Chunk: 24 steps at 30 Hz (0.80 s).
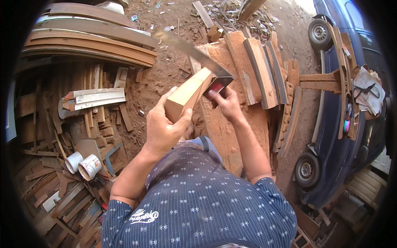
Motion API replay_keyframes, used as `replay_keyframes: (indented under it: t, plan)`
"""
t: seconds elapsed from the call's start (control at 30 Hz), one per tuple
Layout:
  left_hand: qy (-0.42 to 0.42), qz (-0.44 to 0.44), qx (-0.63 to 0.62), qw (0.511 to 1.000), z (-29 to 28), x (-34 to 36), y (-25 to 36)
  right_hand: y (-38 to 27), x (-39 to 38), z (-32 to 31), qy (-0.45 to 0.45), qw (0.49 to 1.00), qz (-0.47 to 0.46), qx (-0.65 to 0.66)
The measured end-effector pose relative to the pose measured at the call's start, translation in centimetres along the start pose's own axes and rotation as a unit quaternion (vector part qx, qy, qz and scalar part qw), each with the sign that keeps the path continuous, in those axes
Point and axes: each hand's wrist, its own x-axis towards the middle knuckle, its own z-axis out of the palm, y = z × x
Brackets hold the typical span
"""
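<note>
My left hand is closed around a pale wooden block, thumb on the near side and fingers along the left. The block tilts away from me, its cut end grain toward my body. My right hand grips the dark and red handle of a handsaw. The saw's blade slants up and to the left, across the far end of the block, and its tip is smeared by motion. I cannot tell whether the teeth have cut into the wood.
Below the block lies a broad sawdust-covered plank, with several boards to its right. Stacked timber fills the far left. Two white buckets stand among offcuts at left. A blue vehicle is on the right, near scissors on a cloth.
</note>
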Motion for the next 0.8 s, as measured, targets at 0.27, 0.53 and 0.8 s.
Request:
replay_keyframes:
  t: [0.27,0.53,0.8]
  plan:
    - [-0.030,-0.032,0.005,0.999,-1.0,0.5,-0.3,6.8,7.4,-4.2,-0.037,0.994,0.087,-0.058]
    - [-0.009,0.012,0.009,1.000,-0.9,0.8,-1.1,5.5,8.0,-3.4,-0.076,0.978,0.120,-0.153]
    - [-0.007,0.012,-0.009,1.000,-1.3,0.8,-1.5,5.6,8.1,-2.7,-0.068,0.983,0.099,-0.140]
